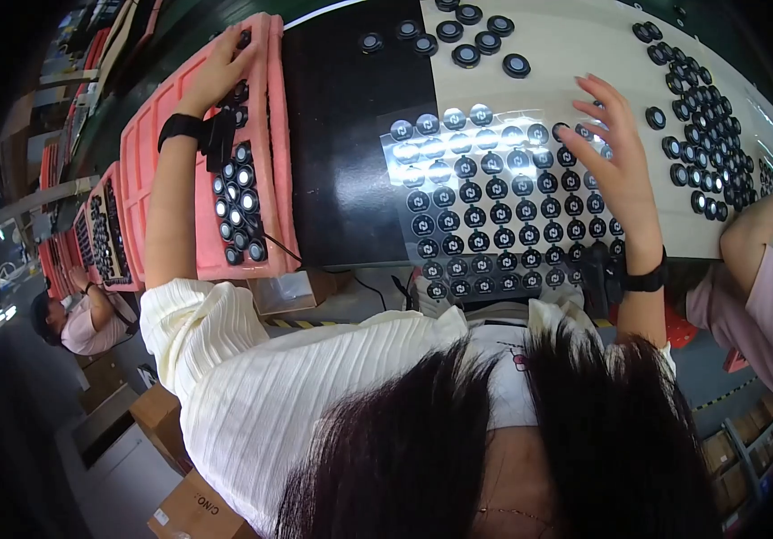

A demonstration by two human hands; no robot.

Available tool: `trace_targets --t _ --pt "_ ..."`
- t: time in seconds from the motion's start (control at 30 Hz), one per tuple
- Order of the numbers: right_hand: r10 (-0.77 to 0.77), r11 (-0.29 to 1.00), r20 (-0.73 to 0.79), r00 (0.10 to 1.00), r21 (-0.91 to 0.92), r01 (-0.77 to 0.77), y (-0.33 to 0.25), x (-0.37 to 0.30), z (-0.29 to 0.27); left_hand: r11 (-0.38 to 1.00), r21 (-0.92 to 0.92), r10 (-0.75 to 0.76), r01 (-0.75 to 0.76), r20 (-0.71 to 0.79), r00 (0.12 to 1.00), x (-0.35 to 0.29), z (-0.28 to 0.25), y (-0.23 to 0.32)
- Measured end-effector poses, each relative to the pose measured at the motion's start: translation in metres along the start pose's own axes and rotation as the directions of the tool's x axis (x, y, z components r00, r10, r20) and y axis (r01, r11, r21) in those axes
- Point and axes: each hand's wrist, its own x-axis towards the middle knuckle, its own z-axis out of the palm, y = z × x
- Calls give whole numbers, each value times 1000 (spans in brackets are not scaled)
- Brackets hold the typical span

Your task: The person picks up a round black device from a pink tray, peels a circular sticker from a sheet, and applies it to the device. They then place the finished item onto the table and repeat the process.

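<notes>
My left hand (216, 76) reaches over the far end of a pink foam tray (158, 135). Its thumb and fingertips close around a small black round part (244, 39). More black round parts with pale centres (238, 202) lie bunched in the tray's near section, below my wrist. My right hand (615, 135) hovers with fingers spread above the top right of a clear sheet (395, 148) bearing rows of black round stickers (471, 192). Near its thumb tip sits one black round part (562, 132); the thumb does not appear to grip it.
Loose black round parts (466, 56) lie at the table's far side; a dense group (701, 126) spreads to the right. A black mat (342, 135) separates tray and sheet. Another person's arm (764, 216) rests at the right edge. Another person (90, 319) works far left. A cable (281, 246) crosses the tray's edge.
</notes>
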Motion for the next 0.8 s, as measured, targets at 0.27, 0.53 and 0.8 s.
trace_targets --t 0.27,0.53,0.8 --pt "-36 990 328 944 -116 78 4 44 46 982 125 147 -140 -48 988 -5 5 21" --pt "56 972 358 932 -233 31 31 69 73 994 33 93 -106 277 956 -29 30 220" --pt "87 931 392 916 -359 64 24 77 83 989 -123 127 -84 399 908 -19 61 200"
